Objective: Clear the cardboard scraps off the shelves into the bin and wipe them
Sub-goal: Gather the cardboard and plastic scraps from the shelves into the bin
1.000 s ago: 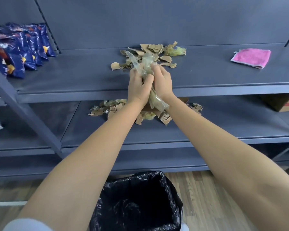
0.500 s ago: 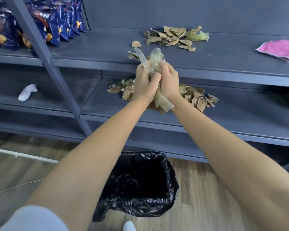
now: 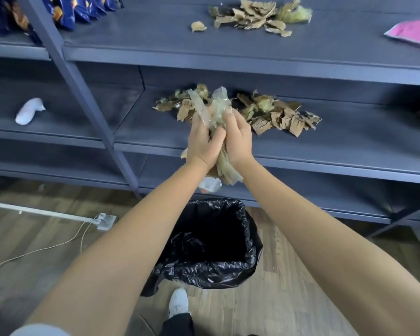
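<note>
- Lowered since a second ago, my two hands now hang in front of the middle shelf's (image 3: pixel 325 151) front edge, above the bin (image 3: pixel 249 238), no longer up at the top shelf (image 3: pixel 155 44).
- My left hand (image 3: pixel 201 144) and right hand (image 3: pixel 238 139) press together, clamped on a bundle of scraps (image 3: pixel 215 112) of clear plastic film and cardboard.
- One pale piece (image 3: pixel 210 184) shows just below my wrists, over the bin's open mouth.
- More cardboard scraps (image 3: pixel 250 15) lie near the top shelf's back edge; another pile (image 3: pixel 277 115) sits mid-shelf on the middle shelf.
- A pink cloth (image 3: pixel 412 32) rests at the top shelf's right end.
- Blue snack bags (image 3: pixel 83 9) stand at the top left.
</note>
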